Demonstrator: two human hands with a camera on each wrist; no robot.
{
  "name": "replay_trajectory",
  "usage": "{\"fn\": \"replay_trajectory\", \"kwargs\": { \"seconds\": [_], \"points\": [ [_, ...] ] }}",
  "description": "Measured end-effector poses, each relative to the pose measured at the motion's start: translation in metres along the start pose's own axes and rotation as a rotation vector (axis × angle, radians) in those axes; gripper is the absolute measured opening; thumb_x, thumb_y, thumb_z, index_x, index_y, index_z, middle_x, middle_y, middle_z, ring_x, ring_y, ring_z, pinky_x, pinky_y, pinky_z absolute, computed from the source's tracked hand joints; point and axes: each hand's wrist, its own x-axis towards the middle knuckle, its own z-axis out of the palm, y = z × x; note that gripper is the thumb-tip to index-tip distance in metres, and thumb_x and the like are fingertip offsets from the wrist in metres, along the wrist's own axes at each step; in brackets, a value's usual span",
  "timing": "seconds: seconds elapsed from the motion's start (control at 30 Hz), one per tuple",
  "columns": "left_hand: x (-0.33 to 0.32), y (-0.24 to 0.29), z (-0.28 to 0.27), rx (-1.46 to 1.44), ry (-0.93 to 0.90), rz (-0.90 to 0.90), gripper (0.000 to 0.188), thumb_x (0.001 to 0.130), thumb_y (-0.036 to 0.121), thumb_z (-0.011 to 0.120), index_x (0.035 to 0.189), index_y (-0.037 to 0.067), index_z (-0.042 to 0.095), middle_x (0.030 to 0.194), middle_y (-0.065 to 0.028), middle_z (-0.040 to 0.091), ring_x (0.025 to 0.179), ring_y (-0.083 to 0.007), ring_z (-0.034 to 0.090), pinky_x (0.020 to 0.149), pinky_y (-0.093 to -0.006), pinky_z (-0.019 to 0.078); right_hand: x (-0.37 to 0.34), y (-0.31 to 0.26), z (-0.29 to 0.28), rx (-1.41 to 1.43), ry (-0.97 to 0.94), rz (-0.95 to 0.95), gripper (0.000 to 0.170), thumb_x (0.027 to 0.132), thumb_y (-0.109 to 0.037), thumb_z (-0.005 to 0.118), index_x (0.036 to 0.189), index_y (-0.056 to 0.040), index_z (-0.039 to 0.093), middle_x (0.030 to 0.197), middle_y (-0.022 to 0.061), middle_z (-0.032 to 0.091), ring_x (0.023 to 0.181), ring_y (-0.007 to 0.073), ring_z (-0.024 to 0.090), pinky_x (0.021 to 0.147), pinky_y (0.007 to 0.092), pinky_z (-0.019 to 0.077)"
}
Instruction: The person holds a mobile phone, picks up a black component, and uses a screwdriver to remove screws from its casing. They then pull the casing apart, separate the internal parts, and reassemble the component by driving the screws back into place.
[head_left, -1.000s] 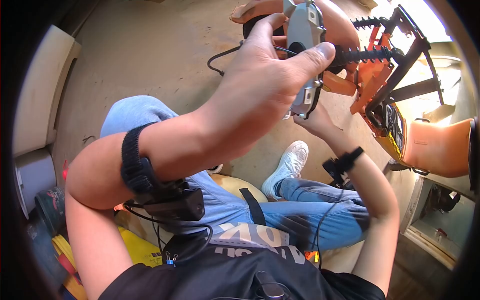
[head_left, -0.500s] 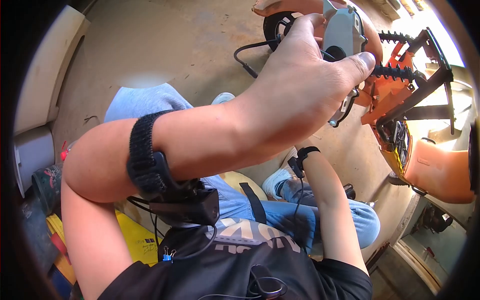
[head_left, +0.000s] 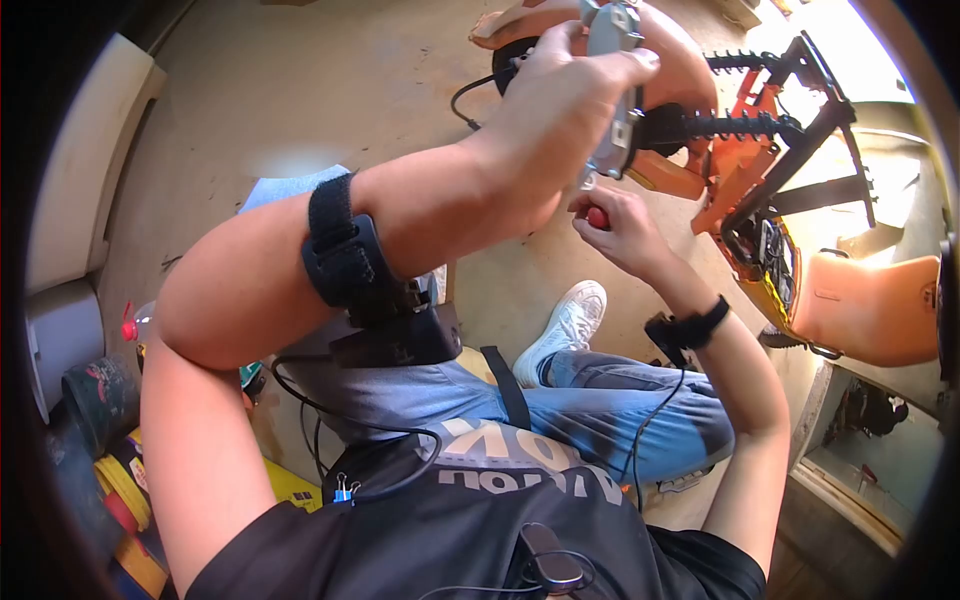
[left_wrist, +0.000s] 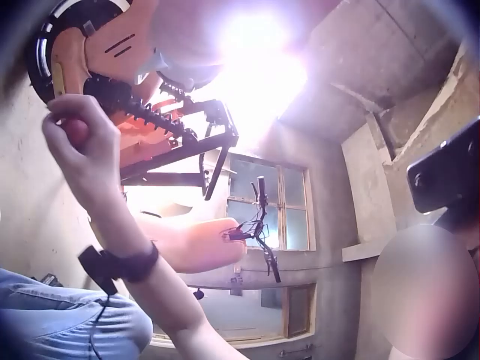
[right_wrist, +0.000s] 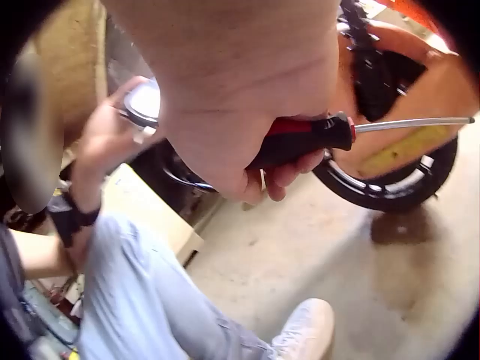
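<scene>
My left hand (head_left: 545, 115) holds a grey-white lamp-like unit (head_left: 618, 135) upright by its sides, thumb on the near edge. In the right wrist view its round pale lens (right_wrist: 144, 100) shows in front of that hand. Just below the unit's lower end, my right hand (head_left: 635, 235) grips a screwdriver (right_wrist: 311, 141) with a black and red handle. The red handle end (head_left: 598, 217) pokes out of the fist. The metal shaft (right_wrist: 412, 124) points away from the lamp, toward an orange fender (right_wrist: 401, 154). A black cable (head_left: 465, 95) hangs beside the left hand.
An orange vehicle frame (head_left: 740, 190) with black coil springs (head_left: 750, 126) stands at the right, beside an orange body panel (head_left: 865, 305). Handlebars (left_wrist: 261, 217) rise behind it. A glass-sided cabinet (head_left: 870, 455) is at lower right; pots (head_left: 100, 390) and a red-capped bottle (head_left: 135, 322) at left.
My right hand dropped from the lamp's lower end toward my lap, then came back up with the screwdriver in its grip. The left hand keeps hold of the lamp, now tilted more edge-on.
</scene>
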Motion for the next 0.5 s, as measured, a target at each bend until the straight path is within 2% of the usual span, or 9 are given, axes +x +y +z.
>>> {"fn": "replay_trajectory", "kwargs": {
  "seconds": [0.03, 0.1, 0.17, 0.23, 0.27, 0.33, 0.37, 0.4, 0.5],
  "points": [
    [0.002, 0.0, -0.001, -0.003, -0.014, 0.005, 0.035, 0.092, 0.025, 0.063, 0.119, 0.005, 0.053, 0.104, -0.0066, 0.059, 0.096, -0.0145, 0.058, 0.083, -0.031, 0.0475, -0.005, -0.026, -0.021, -0.018, 0.03, -0.099, 0.018, 0.08, -0.008, 0.067, 0.097, -0.0024, 0.065, 0.092, 0.0158, 0.067, 0.081, 0.0306, 0.066, 0.074, 0.0391, 0.0523],
    [0.005, -0.001, 0.001, -0.065, 0.083, -0.082, 0.028, 0.095, 0.027, 0.063, 0.115, 0.01, 0.057, 0.096, -0.0029, 0.063, 0.088, -0.0169, 0.064, 0.081, -0.0301, 0.0524, -0.022, -0.087, -0.064, 0.094, 0.088, -0.133, 0.014, 0.082, -0.002, 0.069, 0.095, 0.0001, 0.065, 0.086, 0.01, 0.065, 0.073, 0.0215, 0.063, 0.071, 0.0346, 0.0512],
    [0.007, 0.001, 0.008, -0.076, 0.114, -0.096, 0.03, 0.096, 0.029, 0.06, 0.117, 0.008, 0.057, 0.1, -0.0057, 0.066, 0.086, -0.0195, 0.067, 0.079, -0.0335, 0.055, -0.041, -0.125, -0.09, 0.114, 0.262, -0.381, 0.031, 0.073, 0.002, 0.07, 0.103, -0.0042, 0.067, 0.086, 0.0123, 0.065, 0.065, 0.0211, 0.061, 0.061, 0.0311, 0.0497],
    [0.009, 0.0, 0.008, -0.139, 0.131, -0.202, 0.034, 0.096, 0.033, 0.058, 0.116, 0.005, 0.058, 0.102, -0.008, 0.068, 0.087, -0.0207, 0.068, 0.08, -0.0343, 0.0554, -0.069, -0.179, -0.11, 0.277, 0.307, -0.459, 0.017, 0.078, 0.009, 0.065, 0.091, -0.0032, 0.061, 0.083, 0.0131, 0.064, 0.068, 0.0192, 0.059, 0.061, 0.0304, 0.048],
    [0.009, -0.002, 0.008, -0.115, 0.111, -0.185, 0.037, 0.097, 0.034, 0.056, 0.116, 0.003, 0.058, 0.104, -0.0096, 0.069, 0.089, -0.0218, 0.069, 0.081, -0.0348, 0.0556, -0.076, -0.206, -0.114, 0.194, 0.316, -0.528, 0.03, 0.076, 0.007, 0.07, 0.1, -0.0095, 0.06, 0.079, 0.0104, 0.063, 0.063, 0.0177, 0.058, 0.057, 0.028, 0.0458],
    [0.004, 0.0, 0.012, -0.091, 0.119, -0.2, 0.037, 0.097, 0.034, 0.055, 0.116, 0.003, 0.058, 0.106, -0.0097, 0.069, 0.09, -0.0217, 0.069, 0.083, -0.0346, 0.056, -0.056, -0.239, -0.098, 0.139, 0.376, -0.466, 0.03, 0.076, 0.006, 0.07, 0.1, -0.0101, 0.06, 0.079, 0.0098, 0.063, 0.063, 0.0177, 0.057, 0.057, 0.0284, 0.0457],
    [0.003, -0.001, 0.014, -0.09, 0.127, -0.202, 0.037, 0.097, 0.034, 0.055, 0.116, 0.002, 0.058, 0.106, -0.0096, 0.068, 0.09, -0.0217, 0.069, 0.083, -0.0345, 0.0563, -0.117, -0.236, -0.117, 0.102, 0.402, -0.426, 0.031, 0.076, 0.005, 0.07, 0.101, -0.0106, 0.06, 0.078, 0.0092, 0.063, 0.063, 0.0177, 0.057, 0.057, 0.0288, 0.0456],
    [0.0, -0.002, 0.016, -0.08, 0.094, -0.204, 0.037, 0.097, 0.034, 0.055, 0.116, 0.002, 0.058, 0.106, -0.0096, 0.068, 0.09, -0.0217, 0.069, 0.083, -0.0345, 0.0563, -0.131, -0.25, -0.114, 0.069, 0.424, -0.388, 0.031, 0.076, 0.005, 0.071, 0.101, -0.0111, 0.06, 0.078, 0.0086, 0.062, 0.063, 0.0178, 0.056, 0.057, 0.0292, 0.0455],
    [-0.008, -0.003, 0.015, -0.061, 0.113, -0.188, 0.036, 0.098, 0.033, 0.055, 0.117, 0.002, 0.058, 0.108, -0.0097, 0.068, 0.091, -0.0216, 0.069, 0.082, -0.0336, 0.0572, -0.078, -0.287, -0.1, -0.003, 0.467, -0.279, 0.032, 0.076, 0.002, 0.072, 0.102, -0.0126, 0.06, 0.076, 0.0068, 0.061, 0.062, 0.0179, 0.055, 0.057, 0.0304, 0.0452]
  ]
}}
